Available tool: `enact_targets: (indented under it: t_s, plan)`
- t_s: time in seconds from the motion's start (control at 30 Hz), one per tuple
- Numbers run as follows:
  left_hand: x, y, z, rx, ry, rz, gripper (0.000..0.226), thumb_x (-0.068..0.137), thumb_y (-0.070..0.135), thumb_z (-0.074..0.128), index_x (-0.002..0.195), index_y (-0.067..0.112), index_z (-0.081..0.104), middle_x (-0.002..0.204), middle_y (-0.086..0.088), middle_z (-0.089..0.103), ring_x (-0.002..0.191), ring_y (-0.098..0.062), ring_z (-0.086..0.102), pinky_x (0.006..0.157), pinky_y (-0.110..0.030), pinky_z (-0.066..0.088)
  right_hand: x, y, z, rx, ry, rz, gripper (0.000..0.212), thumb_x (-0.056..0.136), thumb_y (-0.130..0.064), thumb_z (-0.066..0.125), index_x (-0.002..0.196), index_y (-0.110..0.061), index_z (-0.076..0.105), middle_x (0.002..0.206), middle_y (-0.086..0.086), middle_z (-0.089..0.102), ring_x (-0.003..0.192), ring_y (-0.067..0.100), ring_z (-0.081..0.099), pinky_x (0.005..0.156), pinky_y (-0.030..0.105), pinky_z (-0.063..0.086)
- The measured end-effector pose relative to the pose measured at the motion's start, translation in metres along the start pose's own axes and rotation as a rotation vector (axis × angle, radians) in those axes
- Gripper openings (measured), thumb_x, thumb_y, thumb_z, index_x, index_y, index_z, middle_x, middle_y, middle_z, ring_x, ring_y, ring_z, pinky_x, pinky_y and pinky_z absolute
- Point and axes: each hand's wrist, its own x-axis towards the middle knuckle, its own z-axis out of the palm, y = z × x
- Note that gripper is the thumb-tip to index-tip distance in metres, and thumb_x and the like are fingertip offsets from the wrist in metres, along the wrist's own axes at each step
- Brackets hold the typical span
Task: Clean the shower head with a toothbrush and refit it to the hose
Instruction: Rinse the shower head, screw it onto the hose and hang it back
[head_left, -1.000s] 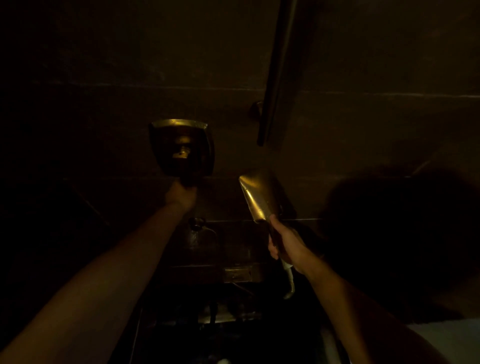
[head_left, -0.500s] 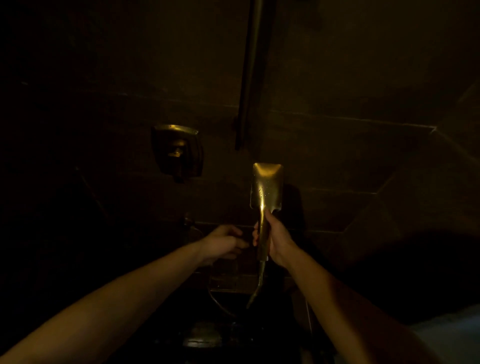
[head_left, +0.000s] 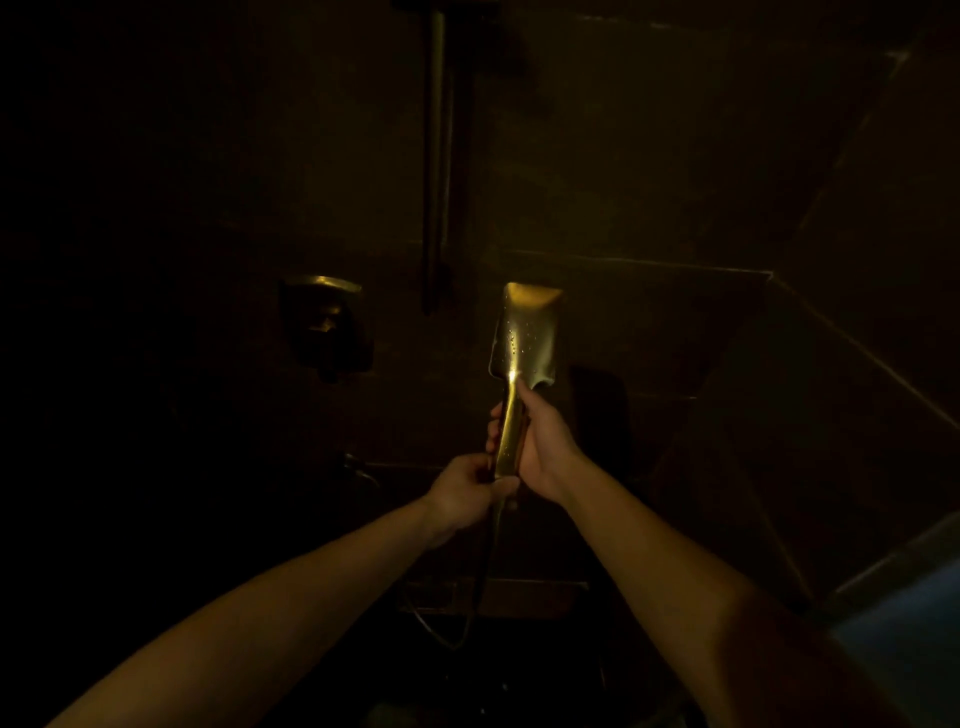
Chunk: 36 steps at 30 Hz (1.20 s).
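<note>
The scene is very dark. A brass hand shower head (head_left: 525, 338) with a flat rectangular face stands upright in front of the tiled wall, wet with droplets. My right hand (head_left: 543, 441) grips its handle just below the face. My left hand (head_left: 467, 491) grips the bottom end of the handle, where the dark hose (head_left: 480, 582) joins it. The hose hangs down from there and loops away into the dark. No toothbrush is visible.
A brass mixer valve plate (head_left: 324, 325) sits on the wall to the left. A vertical slide rail (head_left: 436, 156) runs up the wall above the head. A small spout (head_left: 358, 465) shows low left. A tiled ledge (head_left: 498, 592) lies below, and a pale blue surface (head_left: 904, 639) at lower right.
My left hand left the mixer valve, came down and right, and now grips the bottom of the handle at the hose. The shower head turned upright in my right hand.
</note>
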Motion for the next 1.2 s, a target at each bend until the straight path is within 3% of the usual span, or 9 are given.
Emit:
enact_targets:
  t_s: [0.1,0.3,0.43,0.6,0.73,0.87,0.97,1.1,1.2]
  plan:
    - [0.000,0.017,-0.004,0.002,-0.009,0.095,0.016,0.091,0.011,0.067,0.107,0.010,0.068,0.101,-0.013,0.072,0.092,-0.025,0.070,0.093,-0.047,0.054,-0.006,-0.023,0.007,-0.045,-0.053,-0.045,0.040,0.096,-0.045,0.053,0.091,-0.007,0.064,0.070,0.005,0.065,0.064,0.017,0.062,0.067,0.033,0.051]
    - [0.003,0.074,-0.025,0.016,-0.082,0.250,0.025,0.094,0.010,0.062,0.118,0.005,0.063,0.108,-0.016,0.067,0.097,-0.025,0.068,0.091,-0.043,0.055,-0.015,-0.079,0.032,-0.076,-0.178,-0.184,0.027,0.096,-0.030,0.053,0.104,-0.005,0.063,0.081,0.007,0.064,0.078,0.022,0.063,0.080,0.039,0.049]
    - [0.011,0.105,-0.037,-0.052,-0.137,0.324,0.030,0.094,0.006,0.060,0.124,-0.002,0.059,0.108,-0.019,0.064,0.098,-0.030,0.065,0.095,-0.048,0.052,-0.014,-0.112,0.047,-0.080,-0.257,-0.240,0.029,0.095,-0.027,0.054,0.111,-0.004,0.062,0.087,0.009,0.064,0.081,0.023,0.063,0.078,0.038,0.051]
    - [0.017,0.128,-0.054,-0.186,-0.262,0.275,0.026,0.094,0.006,0.061,0.120,0.007,0.064,0.102,-0.009,0.067,0.100,-0.028,0.067,0.095,-0.045,0.053,-0.009,-0.144,0.044,-0.081,-0.450,-0.190,0.048,0.094,-0.023,0.053,0.137,-0.001,0.051,0.114,0.014,0.066,0.107,0.028,0.063,0.096,0.043,0.049]
    - [0.020,0.143,-0.072,-0.270,-0.416,0.127,0.034,0.090,0.011,0.065,0.124,0.012,0.062,0.109,-0.012,0.070,0.108,-0.028,0.067,0.098,-0.043,0.052,0.001,-0.156,0.041,-0.122,-0.539,-0.200,0.043,0.094,-0.004,0.052,0.137,0.002,0.049,0.129,0.022,0.062,0.126,0.037,0.056,0.103,0.049,0.047]
    - [0.026,0.157,-0.087,-0.255,-0.438,0.062,0.030,0.093,0.005,0.058,0.122,0.011,0.062,0.108,-0.014,0.069,0.110,-0.032,0.065,0.099,-0.046,0.050,0.010,-0.161,0.043,-0.143,-0.445,-0.259,0.038,0.085,-0.001,0.066,0.123,-0.002,0.063,0.115,0.017,0.070,0.113,0.033,0.065,0.088,0.045,0.056]
    - [0.031,0.164,-0.087,-0.199,-0.366,0.068,0.030,0.094,0.000,0.055,0.121,0.010,0.061,0.102,-0.012,0.068,0.102,-0.029,0.067,0.091,-0.041,0.053,0.017,-0.163,0.044,-0.151,-0.306,-0.299,0.037,0.072,-0.002,0.077,0.109,-0.008,0.073,0.109,0.013,0.074,0.103,0.029,0.070,0.080,0.041,0.058]
    - [0.036,0.173,-0.069,-0.003,-0.150,0.143,0.028,0.095,-0.002,0.055,0.121,0.007,0.061,0.097,-0.009,0.065,0.088,-0.018,0.067,0.082,-0.032,0.055,0.027,-0.163,0.050,-0.237,-0.124,-0.385,0.043,0.067,-0.009,0.084,0.107,-0.012,0.070,0.098,0.003,0.077,0.093,0.022,0.074,0.073,0.037,0.058]
    - [0.039,0.178,-0.055,0.109,0.037,0.197,0.034,0.095,0.002,0.059,0.128,0.007,0.056,0.104,-0.011,0.068,0.090,-0.018,0.066,0.078,-0.031,0.055,0.034,-0.165,0.054,-0.284,0.002,-0.434,0.039,0.069,-0.010,0.086,0.105,-0.015,0.069,0.093,-0.004,0.078,0.088,0.014,0.074,0.070,0.033,0.054]
